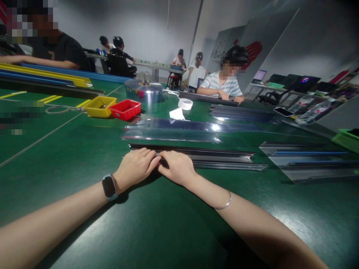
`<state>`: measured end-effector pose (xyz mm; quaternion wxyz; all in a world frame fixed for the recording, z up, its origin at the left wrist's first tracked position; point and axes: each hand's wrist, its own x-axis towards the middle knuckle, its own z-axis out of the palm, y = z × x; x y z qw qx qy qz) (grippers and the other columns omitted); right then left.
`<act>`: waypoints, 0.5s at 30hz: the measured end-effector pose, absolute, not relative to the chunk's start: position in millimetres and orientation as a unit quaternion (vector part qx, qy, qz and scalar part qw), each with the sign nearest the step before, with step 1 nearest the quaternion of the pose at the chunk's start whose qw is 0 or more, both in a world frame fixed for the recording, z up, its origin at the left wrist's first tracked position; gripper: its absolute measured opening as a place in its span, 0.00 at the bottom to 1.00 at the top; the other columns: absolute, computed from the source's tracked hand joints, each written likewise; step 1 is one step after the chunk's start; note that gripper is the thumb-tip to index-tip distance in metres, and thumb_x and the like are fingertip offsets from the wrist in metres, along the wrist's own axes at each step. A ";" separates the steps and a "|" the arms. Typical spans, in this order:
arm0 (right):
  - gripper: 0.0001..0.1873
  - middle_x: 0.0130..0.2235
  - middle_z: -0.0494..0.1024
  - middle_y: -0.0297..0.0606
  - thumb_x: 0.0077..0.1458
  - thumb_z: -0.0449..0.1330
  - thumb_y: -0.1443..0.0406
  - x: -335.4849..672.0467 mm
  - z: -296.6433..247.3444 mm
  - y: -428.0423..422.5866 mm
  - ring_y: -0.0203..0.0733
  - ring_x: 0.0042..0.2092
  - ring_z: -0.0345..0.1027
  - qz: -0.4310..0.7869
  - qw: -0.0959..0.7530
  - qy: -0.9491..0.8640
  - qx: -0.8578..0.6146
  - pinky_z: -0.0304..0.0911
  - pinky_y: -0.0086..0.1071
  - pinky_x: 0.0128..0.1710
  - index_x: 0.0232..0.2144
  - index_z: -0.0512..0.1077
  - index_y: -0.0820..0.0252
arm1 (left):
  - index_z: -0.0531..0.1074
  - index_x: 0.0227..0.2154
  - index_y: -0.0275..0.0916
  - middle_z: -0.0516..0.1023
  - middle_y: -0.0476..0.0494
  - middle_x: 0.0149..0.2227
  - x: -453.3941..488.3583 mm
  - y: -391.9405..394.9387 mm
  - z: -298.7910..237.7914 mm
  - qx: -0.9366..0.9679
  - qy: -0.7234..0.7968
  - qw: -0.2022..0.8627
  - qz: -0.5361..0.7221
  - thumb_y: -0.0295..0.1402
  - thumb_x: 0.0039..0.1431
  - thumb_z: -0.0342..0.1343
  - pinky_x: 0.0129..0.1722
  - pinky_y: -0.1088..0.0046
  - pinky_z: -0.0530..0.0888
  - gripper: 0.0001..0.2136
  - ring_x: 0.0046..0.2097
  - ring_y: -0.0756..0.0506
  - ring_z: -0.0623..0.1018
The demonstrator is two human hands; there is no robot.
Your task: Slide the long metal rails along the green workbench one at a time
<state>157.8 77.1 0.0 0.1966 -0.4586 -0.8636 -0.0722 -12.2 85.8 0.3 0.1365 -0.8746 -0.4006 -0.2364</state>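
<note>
Curling left hand point(140, 163) and right hand point(177, 166) half-closed over the dark profile point(221, 154) beneath and rightward of the fingers point(143, 152), seemingly steadying it with grip impossible to tell, and calling next for even pressure.

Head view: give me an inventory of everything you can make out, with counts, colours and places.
Profiles: several, dark, under the hands and to their right
Clear strips: several, transparent, beyond the profiles
Yellow bin: one, left of the red bin
Red bin: one, centre-left
Large roll: one, shiny, behind the red bin
Scissors: one pair, grey, atop the roll
Tape: one roll, white, centre
Paper: white, by the tape
Long strips: several, yellow, blue, dark, far left
Basket: one, green, right edge
Table: green, foreground
Other people: six, beyond
Left hand: one, dark-faced watch on wrist
Right hand: one, silvery bracelet on forearm
</note>
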 end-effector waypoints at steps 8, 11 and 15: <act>0.16 0.31 0.72 0.37 0.55 0.45 0.56 157.6 0.3 78.2 0.38 0.34 0.64 -0.074 0.175 -0.860 -0.473 0.52 0.28 0.31 0.37 0.65 0.58 | 0.67 0.24 0.38 0.70 0.47 0.24 -13.3 87.5 -0.9 -0.878 -0.395 0.139 -0.232 0.37 0.58 0.40 0.30 0.73 0.63 0.14 0.30 0.49 0.69; 0.15 0.32 0.72 0.37 0.54 0.46 0.56 157.0 0.6 77.5 0.38 0.35 0.64 -0.069 0.181 -0.863 -0.467 0.52 0.28 0.32 0.37 0.65 0.59 | 0.67 0.25 0.38 0.70 0.46 0.25 -13.3 87.6 -0.9 -0.878 -0.393 0.135 -0.236 0.37 0.58 0.40 0.31 0.74 0.63 0.14 0.30 0.49 0.69; 0.15 0.33 0.73 0.36 0.55 0.46 0.58 156.9 0.5 75.9 0.37 0.36 0.64 -0.063 0.216 -0.856 -0.466 0.53 0.27 0.34 0.40 0.64 0.58 | 0.67 0.26 0.38 0.70 0.46 0.26 -12.8 85.6 0.2 -0.875 -0.400 0.127 -0.241 0.36 0.59 0.40 0.31 0.73 0.63 0.14 0.30 0.50 0.68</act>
